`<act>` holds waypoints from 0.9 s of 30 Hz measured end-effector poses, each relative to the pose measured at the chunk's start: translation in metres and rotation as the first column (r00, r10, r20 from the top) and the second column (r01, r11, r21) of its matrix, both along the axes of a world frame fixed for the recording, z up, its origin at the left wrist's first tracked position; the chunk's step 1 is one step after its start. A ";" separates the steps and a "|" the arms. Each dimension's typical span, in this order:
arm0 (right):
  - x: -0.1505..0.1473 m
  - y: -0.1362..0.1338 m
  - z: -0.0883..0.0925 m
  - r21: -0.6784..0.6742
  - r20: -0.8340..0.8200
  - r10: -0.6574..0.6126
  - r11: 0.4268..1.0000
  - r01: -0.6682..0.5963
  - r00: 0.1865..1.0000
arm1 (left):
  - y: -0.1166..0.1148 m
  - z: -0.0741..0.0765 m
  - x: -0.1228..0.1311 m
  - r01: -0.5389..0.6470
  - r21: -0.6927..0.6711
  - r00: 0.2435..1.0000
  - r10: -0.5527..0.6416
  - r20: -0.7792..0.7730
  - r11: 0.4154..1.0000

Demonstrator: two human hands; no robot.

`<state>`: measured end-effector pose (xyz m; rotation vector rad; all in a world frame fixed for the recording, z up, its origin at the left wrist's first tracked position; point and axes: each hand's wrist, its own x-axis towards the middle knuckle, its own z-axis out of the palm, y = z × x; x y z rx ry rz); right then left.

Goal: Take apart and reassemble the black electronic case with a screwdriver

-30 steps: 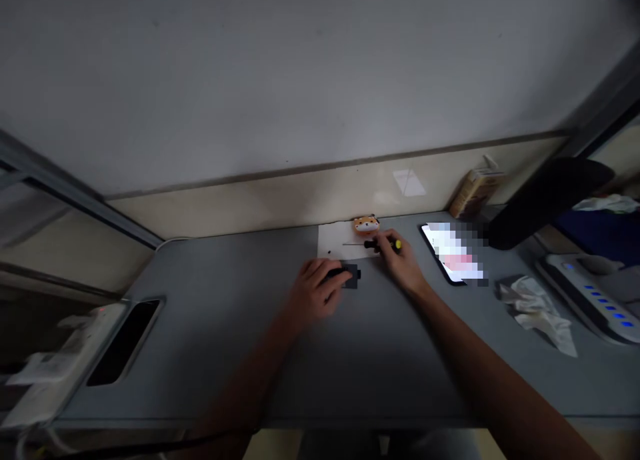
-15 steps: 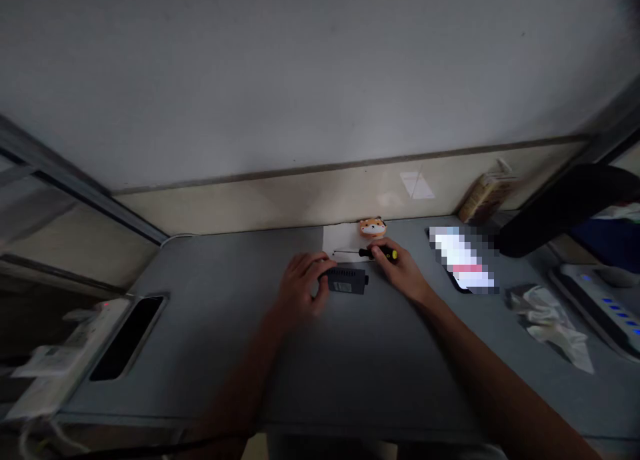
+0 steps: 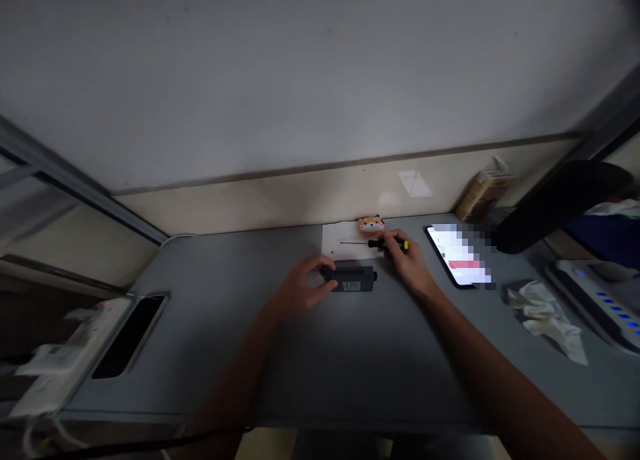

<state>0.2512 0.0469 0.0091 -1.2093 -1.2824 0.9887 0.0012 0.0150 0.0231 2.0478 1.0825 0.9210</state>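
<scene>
A small dark box-shaped device (image 3: 353, 279) lies on the grey desk (image 3: 360, 353), label side toward me. My left hand (image 3: 305, 283) grips its left end with curled fingers. My right hand (image 3: 409, 263) is closed on a screwdriver (image 3: 385, 244) with a black and yellow handle, whose thin shaft points left over a white sheet of paper (image 3: 340, 243). A small orange animal figure (image 3: 371, 225) sits at the paper's back edge.
A lit phone (image 3: 457, 260) lies right of my right hand. Crumpled tissue (image 3: 543, 313) and a power strip with blue lights (image 3: 600, 300) are farther right. A carton (image 3: 481, 190) stands at the wall. A dark slot (image 3: 127, 337) is in the desk's left corner.
The dark device has been turned and shifted so its long side faces me. My right hand with the screwdriver stayed near the paper, drifting slightly right.
</scene>
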 end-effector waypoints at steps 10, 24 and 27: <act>0.007 0.007 0.000 -0.107 -0.177 -0.121 0.989 0.103 0.977 | 0.007 -0.031 0.025 -0.146 -0.176 0.979 0.168 0.118 0.973; 0.008 0.003 0.008 -0.101 -0.157 -0.114 0.990 0.099 0.981 | -0.014 -0.006 0.010 0.111 -0.226 0.961 -0.162 -0.223 0.968; 0.010 0.002 0.011 -0.078 -0.183 -0.119 0.991 0.106 0.976 | -0.014 -0.002 0.011 0.087 -0.198 0.960 -0.135 -0.245 0.976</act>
